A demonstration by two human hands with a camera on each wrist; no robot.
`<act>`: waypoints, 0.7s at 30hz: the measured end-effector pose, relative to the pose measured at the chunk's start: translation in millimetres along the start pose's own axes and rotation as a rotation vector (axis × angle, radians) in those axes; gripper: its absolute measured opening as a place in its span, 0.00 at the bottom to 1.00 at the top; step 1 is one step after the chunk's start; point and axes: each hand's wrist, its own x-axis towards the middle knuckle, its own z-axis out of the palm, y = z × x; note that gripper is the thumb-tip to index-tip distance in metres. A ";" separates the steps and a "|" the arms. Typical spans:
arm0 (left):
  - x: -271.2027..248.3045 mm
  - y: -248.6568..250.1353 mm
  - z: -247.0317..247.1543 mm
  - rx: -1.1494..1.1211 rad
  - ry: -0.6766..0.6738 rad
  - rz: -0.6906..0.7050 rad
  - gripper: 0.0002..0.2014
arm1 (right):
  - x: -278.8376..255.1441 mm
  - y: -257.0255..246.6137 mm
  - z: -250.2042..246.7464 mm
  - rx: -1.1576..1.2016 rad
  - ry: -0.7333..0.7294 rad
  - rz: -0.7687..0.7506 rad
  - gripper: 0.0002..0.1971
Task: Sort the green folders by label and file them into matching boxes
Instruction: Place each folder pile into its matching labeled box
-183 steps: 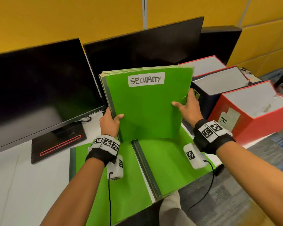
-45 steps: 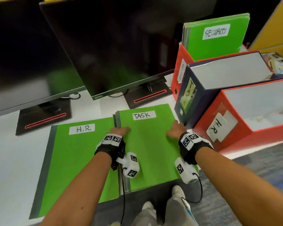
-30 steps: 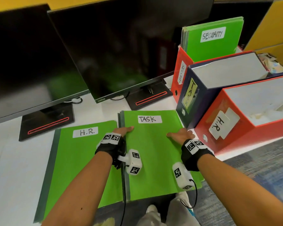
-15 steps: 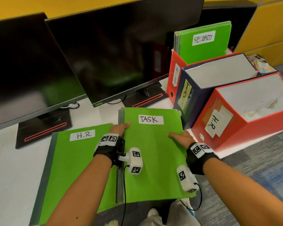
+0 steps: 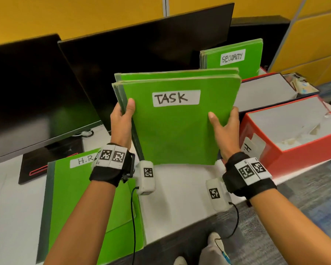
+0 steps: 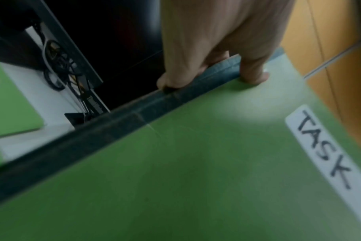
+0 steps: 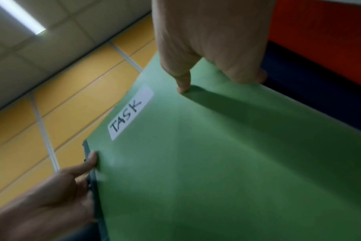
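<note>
A stack of green folders labelled TASK (image 5: pixel 176 129) (image 6: pixel 196 171) (image 7: pixel 227 154) stands upright, its lower edge at the white desk. My left hand (image 5: pixel 121 119) (image 6: pixel 212 65) grips its dark spine edge, thumb on the front. My right hand (image 5: pixel 225 123) (image 7: pixel 212 65) grips the opposite edge, thumb on the cover. Green folders labelled H.R. (image 5: pixel 80 203) lie flat at the left. The SECURITY folders (image 5: pixel 235 56) stand in the far red box. A dark blue box (image 5: pixel 264 92) sits behind the raised stack. The red H.R. box (image 5: pixel 294 148) stands at the right.
Two black monitors (image 5: pixel 122 73) on stands line the back of the white desk (image 5: pixel 180 188). Yellow partition panels (image 5: pixel 84 16) rise behind them. Grey carpet and my shoes show below the desk edge.
The TASK folders lay flat on the desk under both hands; now both hands have lifted them upright off the desk. The camera has tilted upward.
</note>
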 end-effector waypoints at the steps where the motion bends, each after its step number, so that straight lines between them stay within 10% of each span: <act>1: -0.5 -1.5 1.2 -0.017 -0.007 0.008 0.09 | -2.6 -3.6 -0.7 0.017 0.000 -0.022 0.18; 7: 2.5 2.5 10.5 -0.053 0.122 0.012 0.16 | -3.3 -23.7 6.6 0.023 0.046 -0.223 0.32; 13: 12.0 11.7 12.9 0.075 0.198 0.131 0.17 | 4.5 -18.7 5.6 -0.104 0.031 -0.323 0.21; 17: 2.2 -6.5 5.9 0.117 0.078 0.097 0.07 | 2.5 -1.4 3.7 -0.028 -0.041 -0.134 0.32; 21: -10.4 -51.8 -10.0 0.381 -0.019 -0.017 0.34 | -9.0 38.4 -3.0 -0.267 -0.138 0.095 0.34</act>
